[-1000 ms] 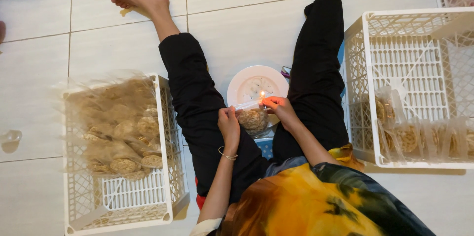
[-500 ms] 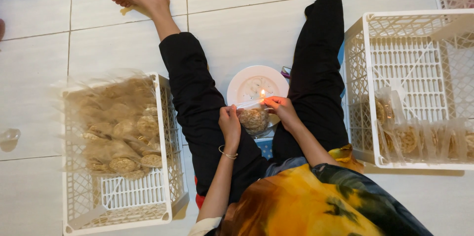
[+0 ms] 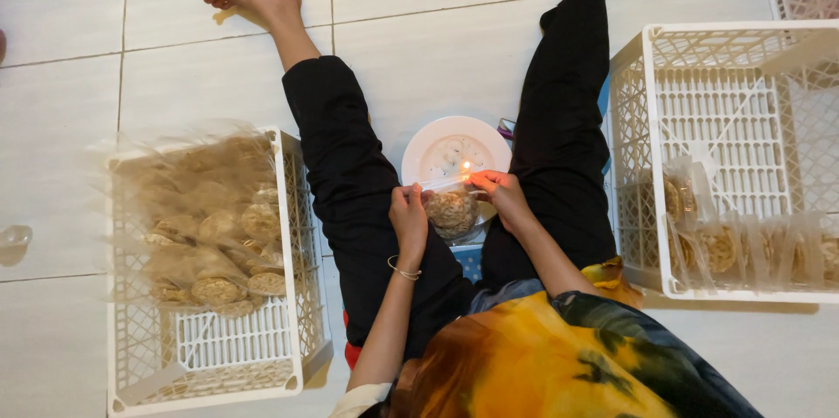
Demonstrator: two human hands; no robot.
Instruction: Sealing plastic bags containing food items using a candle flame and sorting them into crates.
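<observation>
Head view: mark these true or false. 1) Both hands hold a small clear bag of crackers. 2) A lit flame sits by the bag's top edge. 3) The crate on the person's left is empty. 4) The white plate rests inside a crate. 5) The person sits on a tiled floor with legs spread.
1) True: the left hand and right hand hold the clear bag of crackers between them.
2) True: a small flame burns at the bag's top edge.
3) False: the left crate holds many bagged crackers.
4) False: the white plate lies on the tiled floor between the legs.
5) True.
</observation>
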